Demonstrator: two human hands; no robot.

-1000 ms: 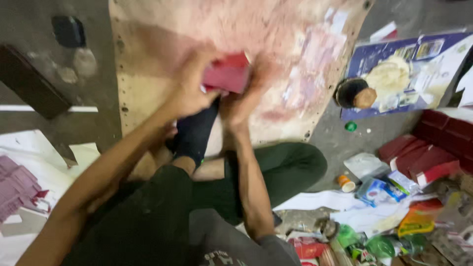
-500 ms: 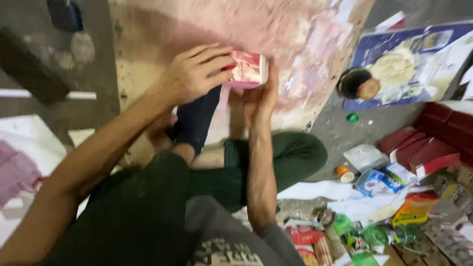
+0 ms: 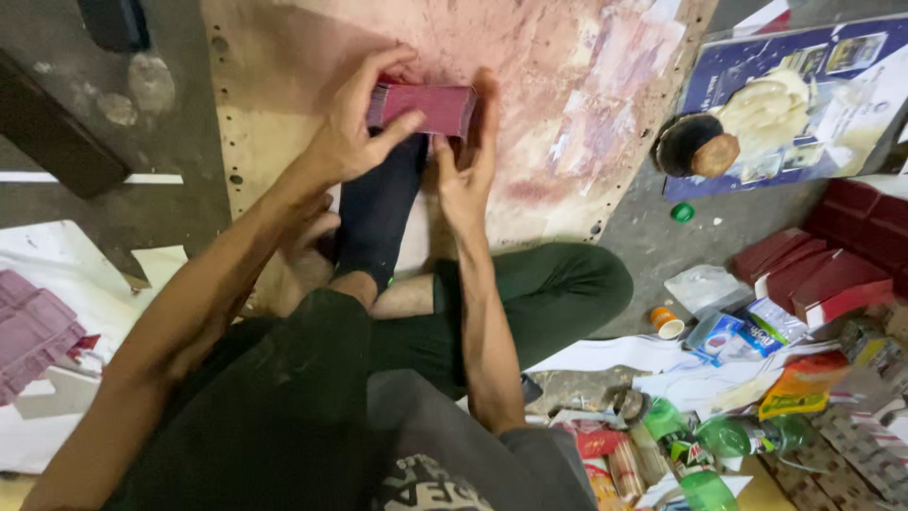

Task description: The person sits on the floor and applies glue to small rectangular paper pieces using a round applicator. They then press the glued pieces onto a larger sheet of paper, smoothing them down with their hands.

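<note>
Both hands on a red block over the stained board. Left hand in a closed grip on its left end; right hand clasps the right end.

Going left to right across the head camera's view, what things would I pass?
Purple folded sheets → left hand → red stack → right hand → round dark lid → green bottle cap → red boxes.
</note>
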